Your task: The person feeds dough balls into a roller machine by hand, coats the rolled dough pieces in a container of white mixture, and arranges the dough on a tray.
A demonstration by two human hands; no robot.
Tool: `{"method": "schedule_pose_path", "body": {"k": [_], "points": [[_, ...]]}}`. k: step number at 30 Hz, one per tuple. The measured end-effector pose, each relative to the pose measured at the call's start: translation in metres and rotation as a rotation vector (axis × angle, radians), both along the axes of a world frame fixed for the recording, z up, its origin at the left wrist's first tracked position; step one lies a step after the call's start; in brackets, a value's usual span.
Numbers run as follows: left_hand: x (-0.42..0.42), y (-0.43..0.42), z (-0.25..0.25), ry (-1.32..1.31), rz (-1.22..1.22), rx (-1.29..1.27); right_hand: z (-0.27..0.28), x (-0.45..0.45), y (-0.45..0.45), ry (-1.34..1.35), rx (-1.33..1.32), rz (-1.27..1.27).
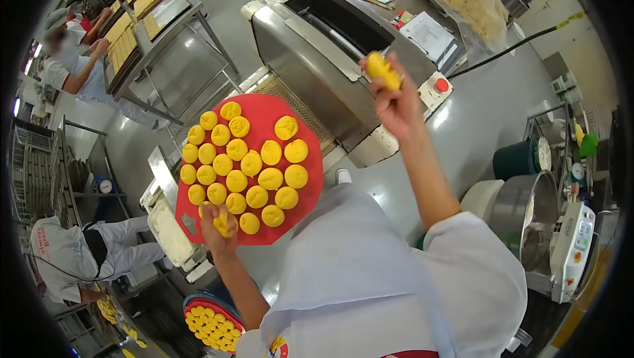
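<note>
A red board [309, 153] carries many flattened yellow dough balls [257, 197] set out in loose rows. At the board's lower left edge, my left hand [216, 236] has its fingers curled round a yellow dough ball [226, 224], just beside the others. My right hand [399, 104] is raised away from the board, in front of the steel machine. It grips a longer yellow dough piece [383, 71] between thumb and fingers, partly covered by them.
The steel machine [300, 54] with a dark hopper stands ahead, a red button [441, 85] on its right corner. A second tray of dough balls [214, 325] is at lower left. A mixing bowl [538, 216] stands right. Co-workers are at the left, some beside a metal table [162, 41].
</note>
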State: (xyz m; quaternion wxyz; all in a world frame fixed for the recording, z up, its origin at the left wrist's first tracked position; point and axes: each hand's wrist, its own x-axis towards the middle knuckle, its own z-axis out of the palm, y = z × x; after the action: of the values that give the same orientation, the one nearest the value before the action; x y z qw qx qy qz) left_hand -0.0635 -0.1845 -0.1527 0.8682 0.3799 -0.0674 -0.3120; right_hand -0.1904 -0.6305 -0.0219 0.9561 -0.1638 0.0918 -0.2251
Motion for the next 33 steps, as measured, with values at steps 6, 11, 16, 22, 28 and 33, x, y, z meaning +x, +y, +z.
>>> {"method": "schedule_pose_path", "body": {"k": [6,11,16,22,28,33], "points": [[-0.016,-0.033,0.042,0.152,0.602,0.102,0.067,0.034,-0.073,0.066,-0.523,-0.448],[-0.016,-0.04,0.058,-0.039,0.328,-0.063,0.074,0.049,-0.116,0.123,-0.829,-0.382],[-0.009,-0.05,0.039,-0.034,0.307,-0.068,0.096,0.061,-0.151,0.137,-1.06,-0.502],[-0.039,-0.109,0.051,0.073,0.412,0.081,0.05,0.1,-0.182,0.56,-1.71,-0.788],[-0.04,-0.204,0.082,-0.142,0.37,0.305,0.019,0.069,-0.149,0.572,-1.746,-0.509],[-0.019,-0.33,0.134,-0.2,0.083,-0.125,0.025,0.048,-0.025,0.049,-1.74,-0.002]]}}
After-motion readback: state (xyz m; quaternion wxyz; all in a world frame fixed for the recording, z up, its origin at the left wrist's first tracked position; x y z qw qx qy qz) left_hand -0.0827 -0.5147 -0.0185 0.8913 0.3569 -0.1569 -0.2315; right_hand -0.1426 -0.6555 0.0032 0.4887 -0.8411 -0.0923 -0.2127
